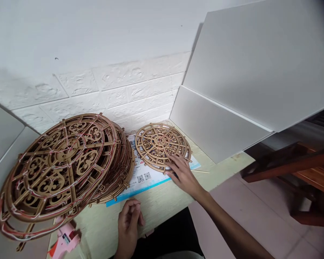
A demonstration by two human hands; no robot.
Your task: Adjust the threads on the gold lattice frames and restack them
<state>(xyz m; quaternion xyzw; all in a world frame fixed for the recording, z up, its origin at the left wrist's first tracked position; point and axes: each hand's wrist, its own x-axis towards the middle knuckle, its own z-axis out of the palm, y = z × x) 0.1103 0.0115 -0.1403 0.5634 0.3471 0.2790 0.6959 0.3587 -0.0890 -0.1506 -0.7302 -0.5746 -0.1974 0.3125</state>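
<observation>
Under spread fingers of right hand: one gold lattice disc; near curled, empty left hand: stacked discs.

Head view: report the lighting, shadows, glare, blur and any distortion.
Head view: soft, even light falls on the white brick-pattern wall, with no hard glare; the white panel darkens toward the top right corner; wide-angle stretch warps the gold lattice discs near the left edge; the right hand shows no obvious blur.
</observation>
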